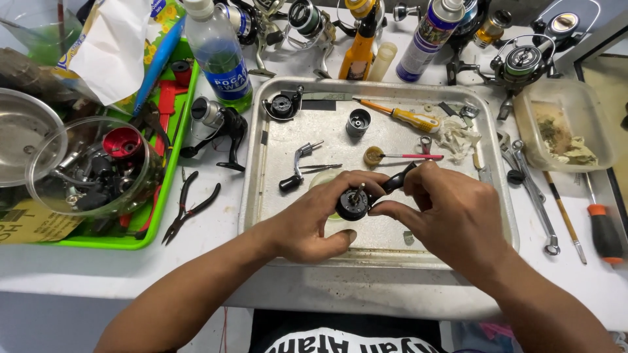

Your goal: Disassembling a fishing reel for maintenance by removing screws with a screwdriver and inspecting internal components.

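Observation:
Both hands meet over a metal tray (451,252) on a white bench. My left hand (314,219) grips a black fishing reel body (354,204) with a small shaft standing up from its round face. My right hand (451,212) holds the same reel from the right, fingers pinched at its edge and around the black stem (398,181). On the tray behind lie a reel handle (297,167), tweezers (320,168), a grey spool part (358,121), an orange-handled screwdriver (405,117), a pink-handled brush (405,156) and a black round part (283,106).
Black pliers (190,206) lie left of the tray by a green tray (163,196) holding a glass bowl of reel parts (98,167). A blue bottle (221,55), spray can (428,36) and several reels stand behind. Wrenches (533,189), screwdrivers (602,225) and a plastic tub (562,127) sit right.

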